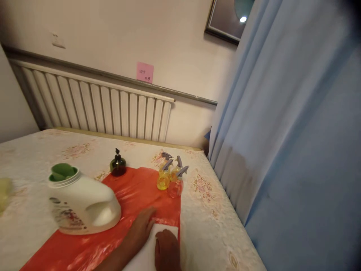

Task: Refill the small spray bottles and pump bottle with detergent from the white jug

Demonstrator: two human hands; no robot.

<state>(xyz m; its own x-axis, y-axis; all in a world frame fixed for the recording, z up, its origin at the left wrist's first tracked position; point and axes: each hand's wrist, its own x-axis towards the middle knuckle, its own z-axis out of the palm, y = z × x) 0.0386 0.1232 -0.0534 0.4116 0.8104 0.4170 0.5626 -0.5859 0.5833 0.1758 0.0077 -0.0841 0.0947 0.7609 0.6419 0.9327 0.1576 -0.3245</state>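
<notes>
My left hand (143, 223) lies with its fingers stretched out on a red plastic sheet (141, 192), along the left edge of a folded white cloth (146, 253). Curled over the same cloth, near its far right corner, is my right hand (167, 246); its fingers are bent and what may be in them is hidden. Left of my hands a large white jug (93, 203) with an open mouth and a green scoop-like piece (62, 171) in it stands on the sheet. Beyond my hands several small spray bottles are grouped, among them a yellow one (163, 182) and a pink one (175, 188).
A dark green pump bottle (118, 166) stands at the sheet's far left edge. The sheet lies on a flowered bed cover (211, 222). Behind are a white radiator (113, 109) and a wall with a pink note (144, 72). A blue curtain (270, 131) hangs at right.
</notes>
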